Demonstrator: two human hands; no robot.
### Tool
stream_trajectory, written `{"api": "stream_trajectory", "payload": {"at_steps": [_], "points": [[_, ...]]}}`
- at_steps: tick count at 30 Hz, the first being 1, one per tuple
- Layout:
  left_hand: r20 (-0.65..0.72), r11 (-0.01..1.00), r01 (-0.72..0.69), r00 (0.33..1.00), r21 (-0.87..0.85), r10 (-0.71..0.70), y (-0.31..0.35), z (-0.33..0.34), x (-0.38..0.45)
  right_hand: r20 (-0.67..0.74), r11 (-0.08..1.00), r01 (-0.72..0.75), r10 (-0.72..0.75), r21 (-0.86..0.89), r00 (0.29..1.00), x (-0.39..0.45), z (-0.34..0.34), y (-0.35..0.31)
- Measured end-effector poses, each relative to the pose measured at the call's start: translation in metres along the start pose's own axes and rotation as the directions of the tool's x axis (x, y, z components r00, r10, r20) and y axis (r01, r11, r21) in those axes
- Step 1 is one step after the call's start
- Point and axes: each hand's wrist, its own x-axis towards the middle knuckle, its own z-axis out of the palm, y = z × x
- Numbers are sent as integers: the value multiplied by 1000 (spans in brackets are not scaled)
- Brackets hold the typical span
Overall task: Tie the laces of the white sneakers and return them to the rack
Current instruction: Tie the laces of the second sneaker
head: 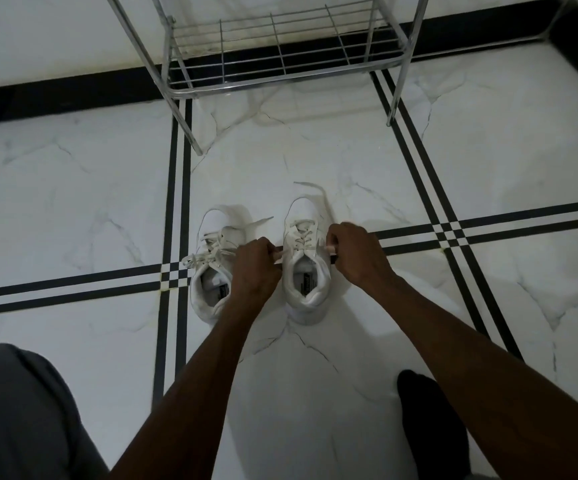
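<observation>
Two white sneakers stand side by side on the marble floor, toes pointing away from me. My left hand and my right hand flank the right sneaker, each pinching one end of its lace and pulling it sideways. One loose lace end trails past that shoe's toe. The left sneaker sits untouched, its laces lying loose across its tongue and over the sides. The metal wire shoe rack stands beyond the shoes against the wall, its lowest shelf bare.
The rack's legs reach the floor just beyond the shoes. My grey-clad knee fills the lower left corner and a dark sock shows at the lower right. Black tile lines cross the white floor.
</observation>
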Motion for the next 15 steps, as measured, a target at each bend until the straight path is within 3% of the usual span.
{"api": "stream_trajectory", "payload": {"at_steps": [3, 7, 15], "points": [[74, 988, 59, 996, -145, -49, -3, -2, 3, 90, 977, -51, 33, 207, 995, 2, -1, 6], [101, 952, 4, 994, -307, 29, -10, 2, 4, 82, 953, -20, -5, 303, 997, 4, -6, 4], [119, 873, 140, 988, -467, -95, -5, 0, 10, -29, 960, 19, -11, 281, 1000, 8, -6, -8]]}}
